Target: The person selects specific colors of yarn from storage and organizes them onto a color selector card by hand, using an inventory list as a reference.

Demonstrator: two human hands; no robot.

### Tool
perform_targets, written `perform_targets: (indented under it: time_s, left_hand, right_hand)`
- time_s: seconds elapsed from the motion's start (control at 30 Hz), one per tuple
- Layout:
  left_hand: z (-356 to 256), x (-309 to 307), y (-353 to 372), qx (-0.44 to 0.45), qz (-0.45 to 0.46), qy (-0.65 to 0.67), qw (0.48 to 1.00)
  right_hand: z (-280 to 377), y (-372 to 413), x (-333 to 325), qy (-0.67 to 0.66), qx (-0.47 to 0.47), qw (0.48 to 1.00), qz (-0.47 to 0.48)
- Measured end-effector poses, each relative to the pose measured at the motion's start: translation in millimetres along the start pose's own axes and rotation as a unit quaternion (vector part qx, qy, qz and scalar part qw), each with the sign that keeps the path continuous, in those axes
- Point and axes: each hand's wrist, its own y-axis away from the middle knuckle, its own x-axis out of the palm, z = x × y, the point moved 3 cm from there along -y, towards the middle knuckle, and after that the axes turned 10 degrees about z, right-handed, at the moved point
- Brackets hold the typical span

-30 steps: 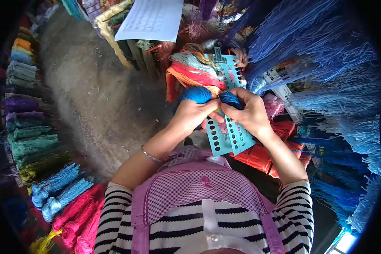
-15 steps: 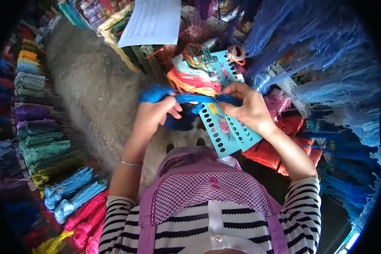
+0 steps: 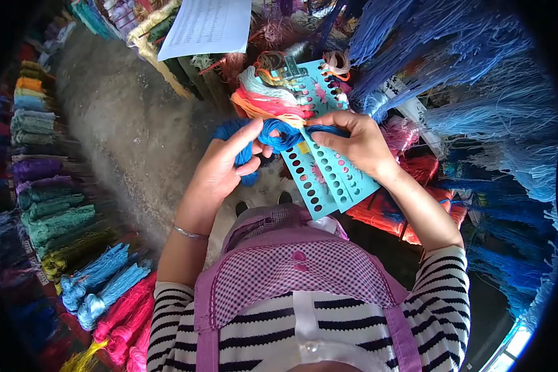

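Note:
A bundle of blue thread (image 3: 281, 134) runs between my two hands, curled into a loop in the middle. My left hand (image 3: 222, 162) has its thumb and fingers around the left part of the bundle, with some strands hanging below. My right hand (image 3: 358, 144) pinches the other end at the edge of a turquoise thread card (image 3: 341, 180) with rows of punched holes. Another holed card (image 3: 304, 187) lies partly beneath it. White, coral and orange threads (image 3: 268, 102) are fastened along the upper card, just above the blue loop.
Hanks of blue thread (image 3: 477, 93) hang on the right. Rows of coloured skeins (image 3: 62, 220) line the left side. A printed sheet (image 3: 208, 28) lies at the top, and a red-orange bundle (image 3: 387, 217) sits under my right forearm. Concrete floor (image 3: 124, 130) shows between.
The blue thread was stretched nearly straight between my hands and now curls in a loop. My left hand has turned, its thumb pointing up. The cards have shifted slightly left in view.

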Motion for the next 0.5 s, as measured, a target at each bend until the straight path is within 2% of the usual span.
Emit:
perform_targets:
  time_s: [0.07,0.17,0.37,0.43,0.5]
  left_hand:
    - [1.6,2.6,-0.7,-0.042,0.087,-0.066,0.993]
    - [3.3,8.1,-3.2,-0.014,0.038,-0.055,0.998]
    - [4.7,17.1,-6.8,-0.047,0.055,0.031,0.997]
    - [4.3,21.6,-7.6,-0.041,0.056,0.021,0.997]
    - [3.6,27.2,-6.4,-0.034,0.053,0.013,0.998]
  right_hand:
    - [0.0,0.7,-1.5,-0.005,0.015,1.000,-0.001]
    - [-3.0,-0.9,-0.6,-0.009,0.001,1.000,-0.002]
    - [-1.2,-0.6,1.2,-0.019,-0.022,1.000,0.004]
    - [8.7,2.9,0.2,0.126,-0.116,0.983,-0.060]
    - [9.2,3.6,-0.3,0.122,-0.122,0.983,-0.063]
